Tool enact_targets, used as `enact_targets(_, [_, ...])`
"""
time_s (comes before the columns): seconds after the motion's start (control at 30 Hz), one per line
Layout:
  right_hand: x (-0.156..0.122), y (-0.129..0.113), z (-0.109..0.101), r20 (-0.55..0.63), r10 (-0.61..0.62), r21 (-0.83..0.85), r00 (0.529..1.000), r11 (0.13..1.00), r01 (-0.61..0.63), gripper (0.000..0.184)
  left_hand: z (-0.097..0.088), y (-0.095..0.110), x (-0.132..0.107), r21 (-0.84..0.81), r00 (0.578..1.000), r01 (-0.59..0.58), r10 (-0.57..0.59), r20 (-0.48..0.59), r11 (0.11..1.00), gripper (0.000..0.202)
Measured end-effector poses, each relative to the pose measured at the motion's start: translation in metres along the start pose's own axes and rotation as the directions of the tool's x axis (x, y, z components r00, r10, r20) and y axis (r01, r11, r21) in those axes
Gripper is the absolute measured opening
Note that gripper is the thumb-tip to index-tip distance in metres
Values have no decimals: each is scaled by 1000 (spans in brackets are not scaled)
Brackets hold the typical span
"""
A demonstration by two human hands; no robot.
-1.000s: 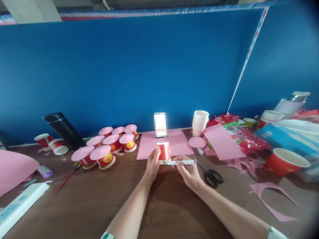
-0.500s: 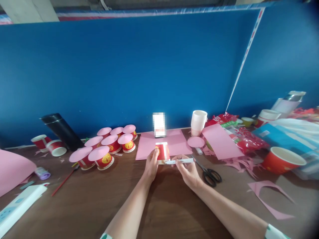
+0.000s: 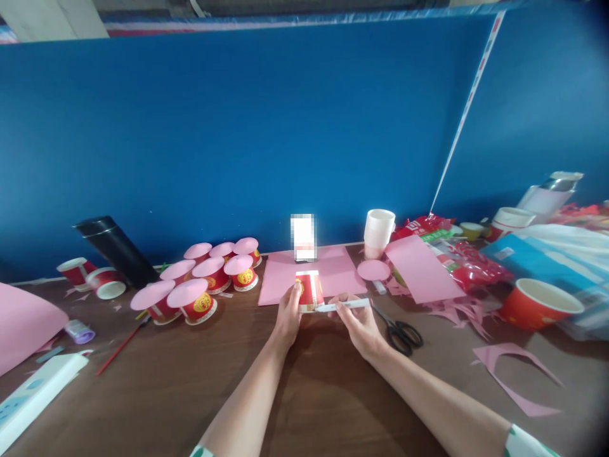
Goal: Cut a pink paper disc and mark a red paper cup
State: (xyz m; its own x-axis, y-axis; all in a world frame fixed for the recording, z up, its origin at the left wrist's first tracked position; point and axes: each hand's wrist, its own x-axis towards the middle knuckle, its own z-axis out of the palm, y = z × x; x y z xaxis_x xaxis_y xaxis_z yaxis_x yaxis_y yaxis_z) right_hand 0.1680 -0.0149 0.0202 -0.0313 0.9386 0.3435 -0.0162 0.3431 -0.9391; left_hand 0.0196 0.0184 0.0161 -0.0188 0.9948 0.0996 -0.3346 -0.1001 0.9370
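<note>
My left hand [image 3: 288,315] grips a red paper cup [image 3: 310,291] that stands upside down on the near edge of a pink paper sheet [image 3: 311,273]. My right hand [image 3: 358,322] pinches a white pen [image 3: 343,306] held level, its tip against the cup's lower rim. Both hands sit close together at the middle of the brown table [image 3: 166,387]. Black scissors [image 3: 399,330] lie just right of my right hand.
Several upturned red cups topped with pink discs [image 3: 200,285] cluster at left beside a black flask [image 3: 117,251]. A white cup stack [image 3: 379,232], a pink disc [image 3: 374,270], a slanted pink sheet [image 3: 421,270], an orange bowl [image 3: 540,306] and pink offcuts [image 3: 516,374] lie at right. A blue wall stands behind.
Both hands keep their hold and place on the cup and pen; the view has only shifted slightly.
</note>
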Motion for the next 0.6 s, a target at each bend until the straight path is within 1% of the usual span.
enact_targets(0.17, [1, 0, 1, -42, 15, 20, 999, 1000, -14, 26, 3, 5, -2, 55, 1000, 16, -16, 11, 998, 34])
enact_targets(0.27, [2, 1, 1, -41, 6, 10, 999, 1000, -5, 24, 4, 5, -2, 55, 1000, 17, -18, 2, 998, 35])
enact_targets(0.43, [1, 2, 0, -1, 1, 33, 1000, 999, -1, 22, 3, 3, -1, -10, 999, 32, -32, -9, 999, 32])
enact_targets(0.6, [1, 2, 1, -15, 37, 85, 999, 996, -36, 21, 3, 3, -2, -24, 999, 36, -35, 6, 999, 30])
